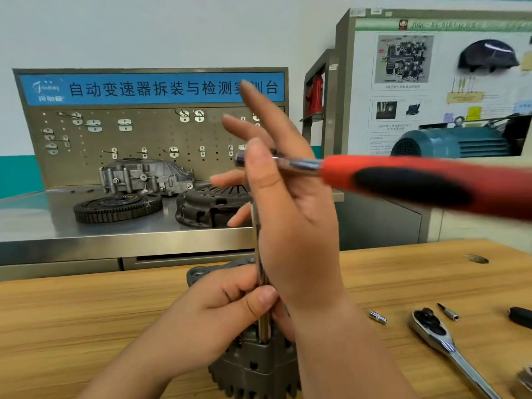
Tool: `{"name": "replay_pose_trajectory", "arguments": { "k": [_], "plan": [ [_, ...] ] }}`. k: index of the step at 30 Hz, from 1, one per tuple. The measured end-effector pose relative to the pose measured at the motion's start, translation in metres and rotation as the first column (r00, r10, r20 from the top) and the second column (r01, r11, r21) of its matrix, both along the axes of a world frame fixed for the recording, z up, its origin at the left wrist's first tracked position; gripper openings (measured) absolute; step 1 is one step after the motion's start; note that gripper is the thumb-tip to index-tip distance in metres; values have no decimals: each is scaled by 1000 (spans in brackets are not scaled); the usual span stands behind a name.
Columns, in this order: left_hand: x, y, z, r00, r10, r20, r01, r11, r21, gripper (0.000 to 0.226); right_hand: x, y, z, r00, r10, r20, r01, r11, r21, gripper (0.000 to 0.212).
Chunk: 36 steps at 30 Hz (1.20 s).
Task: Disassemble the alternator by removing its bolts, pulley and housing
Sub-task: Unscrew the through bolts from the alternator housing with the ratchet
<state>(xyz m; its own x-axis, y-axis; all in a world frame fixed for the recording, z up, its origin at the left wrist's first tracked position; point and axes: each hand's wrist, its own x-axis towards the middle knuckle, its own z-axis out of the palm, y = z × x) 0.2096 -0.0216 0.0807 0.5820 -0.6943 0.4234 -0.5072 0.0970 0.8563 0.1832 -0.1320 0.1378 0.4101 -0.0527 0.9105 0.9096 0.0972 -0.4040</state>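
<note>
The left hand (218, 318) sat lowest, its fingers (259, 300) and thumb curled round the foot of a long steel extension bar (263, 326), gripping it just above where it met the alternator (253, 367). The alternator stood directly under those fingers on the wooden surface (86, 326), a grey cast body with a toothed rim. It looked heavy and rigid, unlikely to tip. I judged it best held round the casing or by the mounting ear (198, 274) showing behind the fingers, not by what looked like copper winding just left of the bar. The bar seemed stiff, polished and slippery, so a low grip looked sensible for keeping it seated.

Above, the right hand (288, 214) stood upright at the bar's top, its fingers (259, 110) spread and straight. The thumb was laid against the head of a red-handled ratchet (403, 180), whose blurred handle ran off to the right of the fingers. Whether the thumb truly pinched that head I could not tell.

The two hands hid the bolt, any socket and most of the alternator's top, and I saw no pulley. The frame cut off its lower body. Well to the right of the fingers lay a small socket (377, 317), a bit (447, 311), a chrome ratchet (434, 332) and a dark object (521, 318) cut off at the edge
</note>
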Motion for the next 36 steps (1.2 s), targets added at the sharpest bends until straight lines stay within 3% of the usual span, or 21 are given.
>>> {"name": "replay_pose_trajectory", "arguments": {
  "k": [3,5,7,10,14,17,19,21,23,25,28,30,32,34,36],
  "plan": [
    [0,-1,1,1000,11,-21,-11,1000,26,14,4,-2,9,979,-185,79,197,963,-183,39],
    [0,1,1,1000,-17,-17,17,1000,1,21,8,-1,14,992,-120,-34,108,966,-233,40],
    [0,2,0,1000,-8,7,8,1000,-17,37,7,0,11,982,130,-137,-140,988,-65,38],
    [5,5,-5,999,47,23,-46,999,-12,35,7,-3,0,898,385,-211,-366,922,126,40],
    [3,2,-1,999,-9,31,9,1000,5,22,13,-8,3,777,529,-342,-470,848,245,53],
    [2,0,0,999,-33,23,33,999,-5,23,11,-6,2,895,361,-262,-326,931,165,40],
    [2,2,-1,999,-28,17,28,1000,-7,33,6,-6,3,992,89,-90,-85,995,42,37],
    [2,2,-4,1000,5,27,-5,1000,-12,30,4,-4,2,983,-152,101,160,984,-75,36],
    [5,2,-8,995,100,-5,-100,995,0,25,4,-2,2,975,-196,105,207,973,-106,36],
    [5,2,-7,997,79,12,-79,997,1,26,4,0,2,994,-105,20,107,989,-99,36],
    [2,2,-4,999,-9,-44,7,999,-42,40,4,0,3,975,197,-100,-196,980,16,34],
    [2,3,-4,998,-30,-57,27,998,-52,43,5,-2,3,902,390,-183,-373,920,120,38],
    [1,2,-2,998,-52,-27,50,998,-49,31,7,-5,5,798,545,-256,-505,838,207,44],
    [0,1,-1,998,-64,-18,63,997,-37,26,7,-7,5,748,594,-294,-545,804,239,44],
    [2,2,-1,998,-43,-34,42,999,-32,34,7,-6,5,815,504,-287,-464,863,199,40]
  ]
}}
